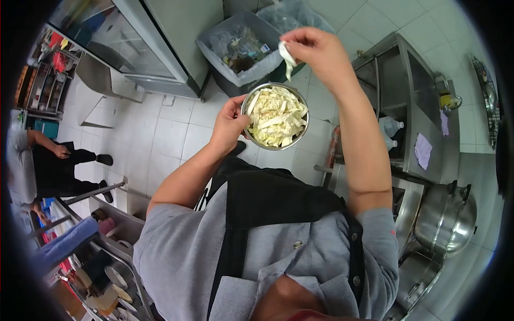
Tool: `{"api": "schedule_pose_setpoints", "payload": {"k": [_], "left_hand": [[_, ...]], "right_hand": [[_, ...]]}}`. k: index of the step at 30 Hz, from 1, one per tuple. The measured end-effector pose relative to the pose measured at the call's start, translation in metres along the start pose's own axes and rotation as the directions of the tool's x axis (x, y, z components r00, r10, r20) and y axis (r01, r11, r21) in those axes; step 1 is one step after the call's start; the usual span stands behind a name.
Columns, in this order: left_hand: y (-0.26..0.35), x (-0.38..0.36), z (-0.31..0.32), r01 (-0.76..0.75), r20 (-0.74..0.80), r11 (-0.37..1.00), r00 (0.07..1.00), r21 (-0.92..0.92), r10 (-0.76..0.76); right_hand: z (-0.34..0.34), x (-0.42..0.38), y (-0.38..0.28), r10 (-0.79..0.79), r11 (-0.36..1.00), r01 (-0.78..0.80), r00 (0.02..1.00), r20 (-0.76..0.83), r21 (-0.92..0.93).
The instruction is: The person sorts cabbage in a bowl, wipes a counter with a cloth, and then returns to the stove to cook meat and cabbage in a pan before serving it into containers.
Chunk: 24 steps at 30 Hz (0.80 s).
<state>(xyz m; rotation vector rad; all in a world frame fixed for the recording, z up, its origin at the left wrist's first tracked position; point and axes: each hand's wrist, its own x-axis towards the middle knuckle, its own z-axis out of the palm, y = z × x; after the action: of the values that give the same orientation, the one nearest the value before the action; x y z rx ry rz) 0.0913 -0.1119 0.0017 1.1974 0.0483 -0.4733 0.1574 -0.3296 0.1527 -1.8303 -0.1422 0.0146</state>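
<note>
My left hand [231,124] grips the rim of a round metal bowl [274,146], thumb over the near edge. Chopped cabbage [277,115], pale yellow and white, is heaped up to the bowl's rim. Above and to the right of the bowl, my right hand [313,51] pinches a limp white strip of cabbage [287,59] that dangles from the fingertips. The strip hangs apart from the heap, between the bowl and the bins behind it.
Beyond the bowl stand a lined bin with rubbish [241,51] and a second lined bin [294,16]. A glass-door fridge [144,43] is at upper left, a metal counter [415,107] at right, with a large steel pot [447,219]. Another person [53,160] stands at left.
</note>
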Motion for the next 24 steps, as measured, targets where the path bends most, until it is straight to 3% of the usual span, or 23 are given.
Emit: {"api": "schedule_pose_setpoints", "payload": {"k": [1, 3, 6, 9, 11, 13, 14, 15, 18, 24], "left_hand": [[0.003, 0.011, -0.006, 0.003, 0.009, 1.0, 1.0, 0.017, -0.003], [0.012, 0.031, -0.02, -0.004, 0.023, 0.999, 1.0, 0.044, 0.003], [0.024, 0.058, -0.039, 0.006, 0.018, 0.998, 1.0, 0.063, -0.007], [0.036, 0.084, -0.059, 0.018, -0.001, 0.998, 1.0, 0.063, -0.018], [0.046, 0.096, -0.074, 0.04, -0.027, 0.996, 0.999, 0.073, -0.038], [0.051, 0.108, -0.08, 0.043, -0.047, 0.997, 0.998, 0.069, -0.04], [0.052, 0.116, -0.081, 0.032, -0.055, 0.997, 0.998, 0.064, -0.028], [0.055, 0.122, -0.081, 0.019, -0.062, 0.998, 0.998, 0.061, -0.015], [0.063, 0.133, -0.082, 0.05, -0.089, 0.994, 0.995, 0.1, -0.041], [0.068, 0.146, -0.093, 0.086, -0.123, 0.995, 0.989, 0.058, -0.078]], "right_hand": [[0.002, 0.028, 0.005, -0.019, 0.985, 0.019, 1.0, 0.0, -0.174], [0.012, 0.093, 0.044, -0.317, 0.778, 0.254, 0.949, -0.01, -0.574], [0.027, 0.179, 0.099, -0.139, 0.621, 0.143, 0.988, 0.071, -0.771], [0.039, 0.194, 0.07, -0.152, 0.732, 0.142, 0.987, 0.043, -0.666], [0.055, 0.179, 0.055, 0.002, 0.811, 0.073, 0.992, 0.129, -0.58], [0.073, 0.144, 0.04, 0.206, 0.718, 0.053, 0.937, 0.283, -0.694], [0.084, 0.126, 0.056, 0.222, 0.652, 0.104, 0.921, 0.321, -0.751], [0.099, 0.112, 0.055, 0.333, 0.604, 0.027, 0.899, 0.283, -0.797], [0.121, 0.103, 0.074, 0.264, 0.62, -0.037, 0.951, 0.164, -0.783], [0.12, 0.125, 0.115, 0.163, 0.788, -0.046, 0.977, 0.136, -0.614]]}}
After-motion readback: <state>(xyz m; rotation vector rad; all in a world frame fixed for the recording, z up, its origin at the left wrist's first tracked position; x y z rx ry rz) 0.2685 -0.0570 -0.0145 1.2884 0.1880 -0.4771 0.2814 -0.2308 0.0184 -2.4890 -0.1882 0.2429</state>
